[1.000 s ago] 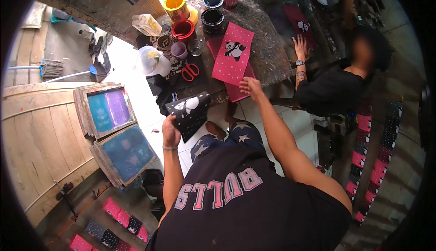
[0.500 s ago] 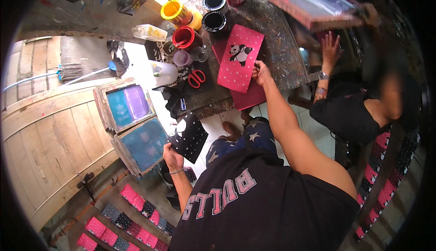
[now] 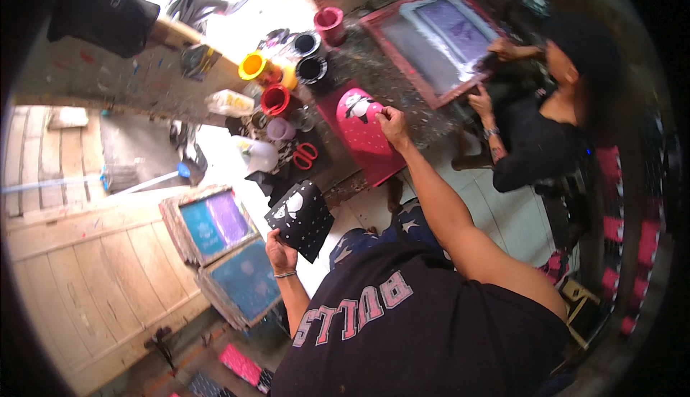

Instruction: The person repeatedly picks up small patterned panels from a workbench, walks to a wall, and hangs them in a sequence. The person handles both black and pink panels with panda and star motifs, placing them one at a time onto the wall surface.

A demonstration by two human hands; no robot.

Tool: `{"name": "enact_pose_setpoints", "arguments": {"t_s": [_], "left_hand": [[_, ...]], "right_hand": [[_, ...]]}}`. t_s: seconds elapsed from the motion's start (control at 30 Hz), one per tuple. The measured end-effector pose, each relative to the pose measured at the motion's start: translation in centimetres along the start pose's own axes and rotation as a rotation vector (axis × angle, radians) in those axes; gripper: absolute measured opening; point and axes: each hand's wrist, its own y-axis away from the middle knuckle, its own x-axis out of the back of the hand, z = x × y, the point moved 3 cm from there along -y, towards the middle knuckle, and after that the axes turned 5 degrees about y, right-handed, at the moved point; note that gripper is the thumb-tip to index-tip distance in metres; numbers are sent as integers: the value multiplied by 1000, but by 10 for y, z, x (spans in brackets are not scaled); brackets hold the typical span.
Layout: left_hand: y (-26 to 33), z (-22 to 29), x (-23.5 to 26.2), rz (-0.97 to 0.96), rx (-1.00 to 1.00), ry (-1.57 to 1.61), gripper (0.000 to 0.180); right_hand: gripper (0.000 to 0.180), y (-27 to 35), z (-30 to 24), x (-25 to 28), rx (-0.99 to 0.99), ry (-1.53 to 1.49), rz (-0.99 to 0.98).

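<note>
My left hand (image 3: 281,253) is closed on the lower edge of a black sheet (image 3: 307,219) with white dots and a white printed figure, held out over the floor in front of me. Farther right, my right hand (image 3: 394,125) pinches the right edge of a pink sheet (image 3: 361,135) with white dots and a panda print. That sheet bends upward where I grip it. Beneath it lies a darker red sheet (image 3: 383,172) on the paint-stained table (image 3: 413,127).
A co-worker (image 3: 535,142) at the right handles a red-framed printing screen (image 3: 431,95). Paint pots, among them a red one (image 3: 275,99) and a black one (image 3: 311,70), stand at the table's left, with red-handled scissors (image 3: 305,155) nearer. Stained screens (image 3: 237,300) lean at the left.
The co-worker's screen has come down from raised to low over the table. My right hand has lifted and curled the pink sheet's edge. My left hand still holds the black sheet.
</note>
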Motion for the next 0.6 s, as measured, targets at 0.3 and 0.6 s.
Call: {"name": "enact_pose_setpoints", "arguments": {"t_s": [0.3,0.6], "left_hand": [[-52,-51,-2,-499,309,-425,17],[36,-210,-75,-1088,127,-1065,10]], "right_hand": [[15,216,-29,188,-155,90,453],[20,630,45,308,-631,-87,1142]]}}
